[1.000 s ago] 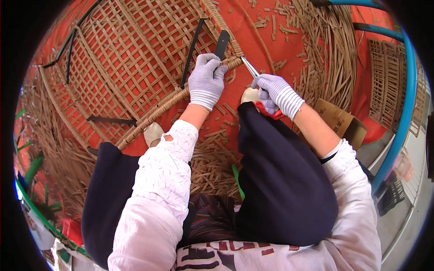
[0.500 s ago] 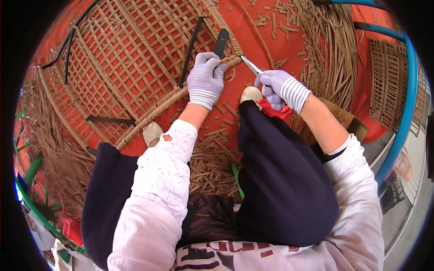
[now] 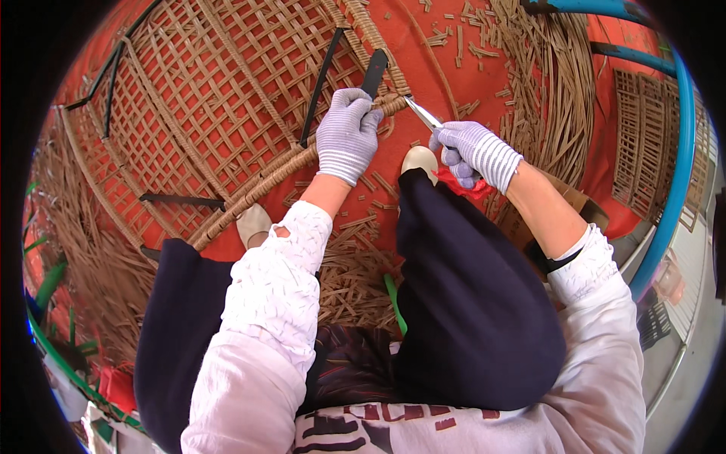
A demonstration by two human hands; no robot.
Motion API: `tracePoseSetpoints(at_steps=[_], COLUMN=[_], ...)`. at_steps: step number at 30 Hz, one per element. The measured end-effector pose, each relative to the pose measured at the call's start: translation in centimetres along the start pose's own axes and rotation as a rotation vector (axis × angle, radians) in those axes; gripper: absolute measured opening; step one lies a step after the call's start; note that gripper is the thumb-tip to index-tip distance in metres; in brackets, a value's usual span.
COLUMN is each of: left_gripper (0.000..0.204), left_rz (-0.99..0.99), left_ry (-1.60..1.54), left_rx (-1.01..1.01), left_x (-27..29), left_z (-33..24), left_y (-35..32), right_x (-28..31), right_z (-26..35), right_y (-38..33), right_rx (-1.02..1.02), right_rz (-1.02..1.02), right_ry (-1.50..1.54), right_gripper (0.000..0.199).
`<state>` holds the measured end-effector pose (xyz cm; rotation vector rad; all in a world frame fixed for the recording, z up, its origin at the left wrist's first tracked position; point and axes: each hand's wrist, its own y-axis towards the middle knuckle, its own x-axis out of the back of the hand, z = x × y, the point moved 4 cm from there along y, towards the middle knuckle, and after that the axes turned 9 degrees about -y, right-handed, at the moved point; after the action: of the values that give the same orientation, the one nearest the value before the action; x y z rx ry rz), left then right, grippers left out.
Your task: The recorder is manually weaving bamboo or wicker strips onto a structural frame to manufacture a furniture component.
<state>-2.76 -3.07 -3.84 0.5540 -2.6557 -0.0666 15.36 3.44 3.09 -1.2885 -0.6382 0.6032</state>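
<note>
A large woven rattan panel (image 3: 227, 83) with a wrapped rim lies slanted across the upper left. My left hand (image 3: 346, 136), in a grey striped glove, is closed around the rim near its right corner, beside a dark flat strip (image 3: 374, 72) on the frame. In a matching glove, my right hand (image 3: 478, 155) grips a pair of scissors (image 3: 425, 115). Their silver blades point up and left, the tips at the rim's wrapped corner. Something red, apparently the handles, shows beneath the right hand; the fingers hide most of it.
Long loose rattan strips (image 3: 548, 91) are piled at upper right. Short cut pieces (image 3: 355, 284) litter the red floor covering (image 3: 423, 60) between my feet. At right, a blue metal tube frame (image 3: 686, 151) curves past another woven panel (image 3: 643, 144). A cardboard piece (image 3: 522, 234) lies under my right forearm.
The scissor blades and my right hand have shifted very slightly, and less of the red part shows below that hand. My left hand keeps its hold on the rim.
</note>
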Motion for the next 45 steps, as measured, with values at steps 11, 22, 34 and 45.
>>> tracePoseSetpoints(at_steps=[11,22,34,45], left_gripper=[0.013,0.013,0.014,0.013], left_rz=[0.007,-0.007,0.011,0.017], left_ry=[0.010,0.048,0.044,-0.002], left_rx=[-0.005,-0.024,-0.058,-0.063], left_x=[0.0,-0.4,-0.5,-0.4], left_z=[0.0,-0.1,-0.2,-0.7], left_y=[0.0,0.0,0.0,0.4], right_x=[-1.8,-3.0,-2.6,-2.6], right_z=[-1.8,-4.8,-5.7,-5.7], right_y=[1.3,8.5,9.6,9.7], right_rx=[0.111,0.627,0.802,0.886], right_rz=[-0.044,-0.293,-0.381,-0.449], right_ry=[0.199,0.135,0.080,0.059], right_gripper=[0.016,0.025,0.024,0.023])
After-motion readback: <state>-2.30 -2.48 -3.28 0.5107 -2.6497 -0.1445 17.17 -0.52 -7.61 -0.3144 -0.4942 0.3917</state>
